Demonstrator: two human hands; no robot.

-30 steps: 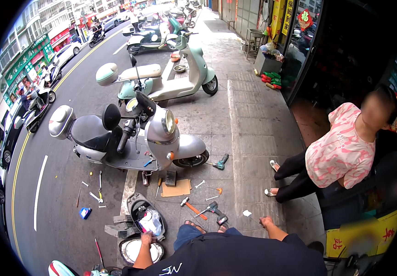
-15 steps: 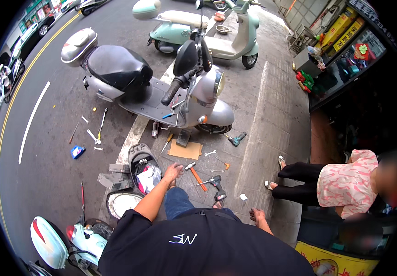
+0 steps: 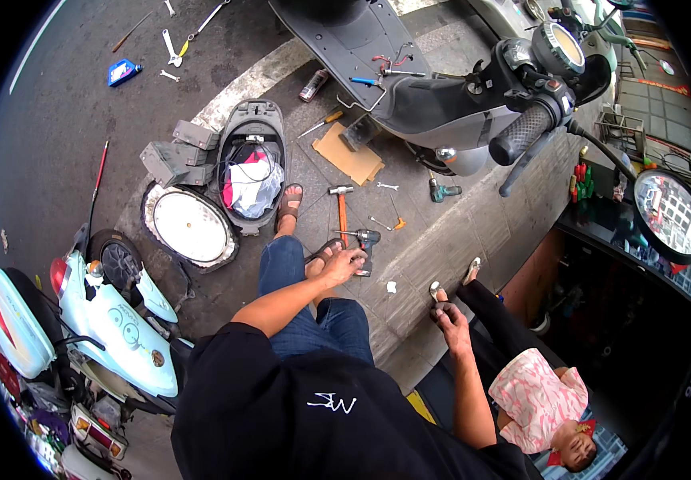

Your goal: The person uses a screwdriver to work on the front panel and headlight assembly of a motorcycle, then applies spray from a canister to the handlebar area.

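My left hand (image 3: 344,266) hangs over the pavement in front of my knees, fingers apart and empty. Just beyond it lie a dark cordless drill (image 3: 368,238) and a hammer (image 3: 343,214) with an orange handle; in this view the hand overlaps the drill's lower part, and I cannot tell whether they touch. Off to the right, my right hand (image 3: 451,326) is raised with loosely bent, darkened fingers and nothing visible in it. Left of my feet stands a black scooter storage bucket (image 3: 229,144) containing a white plastic bag (image 3: 256,188) and cables.
A grey scooter (image 3: 433,112) stands ahead, its mirror (image 3: 669,212) reaching far right. Cardboard (image 3: 345,156), a teal power driver (image 3: 445,190) and a yellow-handled screwdriver (image 3: 321,124) lie on the ground. A person (image 3: 537,392) stands at right; a pale-blue scooter (image 3: 121,320) is at left.
My view has swung right and come closer to the grey scooter. My left hand has moved from beside the storage bucket to over the drill; the right hand is raised, its fingers more bent.
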